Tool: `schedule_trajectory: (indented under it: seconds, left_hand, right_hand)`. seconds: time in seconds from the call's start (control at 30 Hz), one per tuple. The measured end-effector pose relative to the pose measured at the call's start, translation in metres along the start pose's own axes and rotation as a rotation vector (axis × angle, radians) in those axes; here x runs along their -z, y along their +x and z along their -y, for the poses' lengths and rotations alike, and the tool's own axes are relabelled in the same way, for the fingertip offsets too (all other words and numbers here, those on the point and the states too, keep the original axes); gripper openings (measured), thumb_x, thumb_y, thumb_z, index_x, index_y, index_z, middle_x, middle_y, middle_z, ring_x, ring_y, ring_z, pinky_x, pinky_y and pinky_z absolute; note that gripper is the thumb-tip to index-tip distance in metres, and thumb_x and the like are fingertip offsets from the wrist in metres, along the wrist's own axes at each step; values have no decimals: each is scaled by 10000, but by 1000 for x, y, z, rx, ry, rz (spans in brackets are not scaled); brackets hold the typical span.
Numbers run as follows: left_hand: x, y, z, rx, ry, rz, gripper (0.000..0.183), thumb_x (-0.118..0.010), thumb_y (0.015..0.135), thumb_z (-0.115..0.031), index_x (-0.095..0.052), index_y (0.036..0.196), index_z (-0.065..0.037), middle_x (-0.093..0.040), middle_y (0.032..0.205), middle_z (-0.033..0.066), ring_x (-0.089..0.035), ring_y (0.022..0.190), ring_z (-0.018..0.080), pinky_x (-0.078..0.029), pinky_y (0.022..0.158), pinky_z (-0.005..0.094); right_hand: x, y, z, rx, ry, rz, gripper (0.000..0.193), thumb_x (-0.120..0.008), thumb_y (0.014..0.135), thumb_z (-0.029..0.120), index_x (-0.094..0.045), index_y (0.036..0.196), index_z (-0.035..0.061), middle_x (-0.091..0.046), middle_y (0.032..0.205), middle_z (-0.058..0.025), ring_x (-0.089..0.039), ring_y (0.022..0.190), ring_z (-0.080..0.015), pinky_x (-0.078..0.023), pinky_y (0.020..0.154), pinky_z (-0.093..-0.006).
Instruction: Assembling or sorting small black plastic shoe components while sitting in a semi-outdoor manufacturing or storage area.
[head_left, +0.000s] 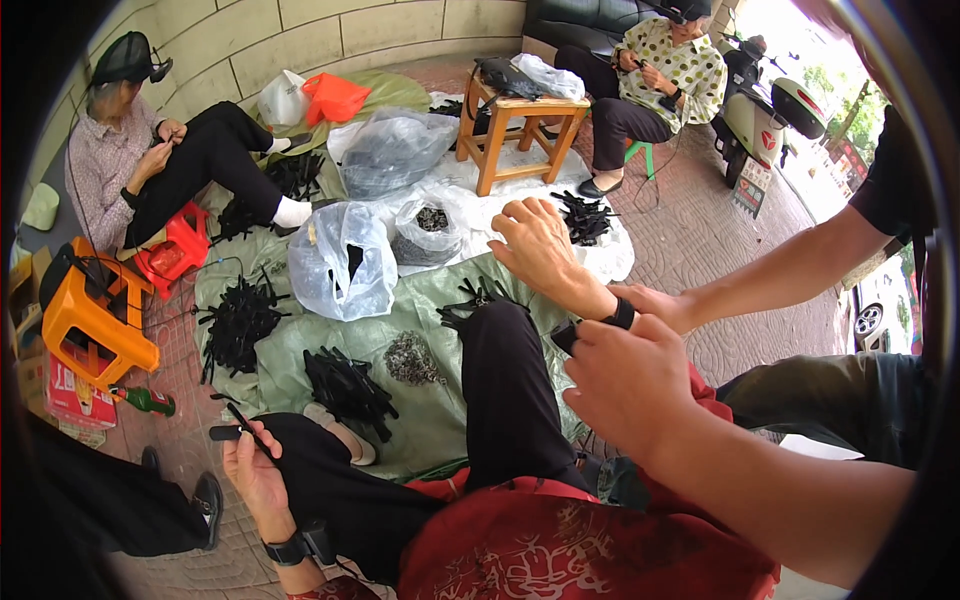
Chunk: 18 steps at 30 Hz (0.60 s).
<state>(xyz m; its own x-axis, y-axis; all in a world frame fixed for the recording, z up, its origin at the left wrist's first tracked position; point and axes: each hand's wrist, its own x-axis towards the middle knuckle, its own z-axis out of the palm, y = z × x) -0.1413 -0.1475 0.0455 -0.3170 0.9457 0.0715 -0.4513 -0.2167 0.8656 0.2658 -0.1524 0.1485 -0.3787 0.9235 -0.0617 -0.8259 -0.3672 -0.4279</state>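
My left hand (258,470), at the lower left, is closed on a thin black strap (252,432), with a short wider black end poking out beside the fingers. A black band sits on that wrist. My right hand (540,250) is held out with loosely bent fingers and nothing in it. Another person's two hands, one near hand (630,380) and one farther hand (655,305), grip the black wristband (622,314) on my right wrist. Below my hands lie a pile of black straps (345,388) and a heap of small metal pieces (412,358).
A green sheet (300,350) covers the ground, with clear plastic bags (345,260) on it. Around it stand a wooden stool (520,115), an orange stool (95,310), a red stool (178,245) and a green bottle (148,400). Two other people sit handling small things.
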Motion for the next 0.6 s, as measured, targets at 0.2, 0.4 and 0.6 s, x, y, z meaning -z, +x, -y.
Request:
schedule_trajectory:
  seconds: [0.2, 0.4, 0.6]
  left_hand:
    - [-1, 0, 2, 10, -4, 28, 188, -520, 828, -81, -508, 996, 3, -553, 852, 92, -499, 672, 140, -401, 518, 251]
    - [2, 0, 1, 26, -32, 88, 194, -508, 827, -70, -504, 1005, 8, -550, 853, 94, -498, 670, 145, -405, 525, 258]
    - [-1, -2, 4, 31, -27, 94, 204, -511, 824, -69, -500, 1012, 11, -547, 854, 93, -500, 667, 147, -407, 527, 259]
  right_hand:
    - [18, 13, -12, 70, 551, -134, 227, -442, 821, 227, -528, 925, 45, -572, 811, -59, -560, 759, -140, -452, 634, -269]
    - [48, 20, -18, 166, 1102, -255, 292, -411, 855, 311, -513, 918, 45, -541, 774, -52, -547, 710, -155, -452, 641, -275]
    - [81, 29, -23, 265, 1649, -363, 370, -380, 890, 396, -497, 910, 45, -509, 737, -45, -535, 662, -171, -453, 648, -281]
